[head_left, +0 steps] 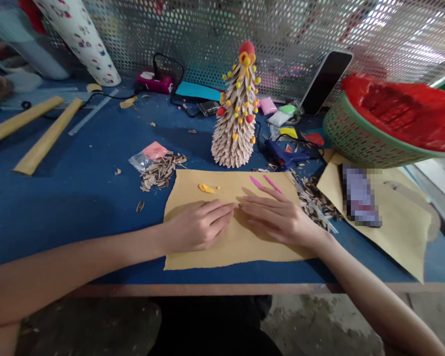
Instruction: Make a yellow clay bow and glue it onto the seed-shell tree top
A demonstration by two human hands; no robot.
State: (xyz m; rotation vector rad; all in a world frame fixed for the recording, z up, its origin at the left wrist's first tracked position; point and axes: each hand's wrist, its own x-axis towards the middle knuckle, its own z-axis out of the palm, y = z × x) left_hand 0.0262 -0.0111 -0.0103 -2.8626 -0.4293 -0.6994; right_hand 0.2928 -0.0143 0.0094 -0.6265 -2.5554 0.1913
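Both hands rest over a tan sheet of paper [207, 259], their fingertips nearly meeting at its middle. My left hand [200, 225] has its fingers bent and pressed together; anything beneath them is hidden. The fingers of my right hand [278, 215] stretch out leftward, somewhat apart. Beyond my left hand lies a flattened yellow clay piece [206, 188] with a tiny yellow ball [218, 187] beside it. Just past my right fingers are two thin pink clay strips [272, 184]. Behind the paper stands a cone-shaped tree of seed shells [234, 133], dotted with yellow, orange and red balls.
Sunflower seed shells [161, 173] and a clay packet [155, 150] lie left of the paper. A blue glue gun [286, 155], a phone [327, 81] and a green basket [363, 141] with a red bag are right. Two tan rolls [48, 136] lie far left.
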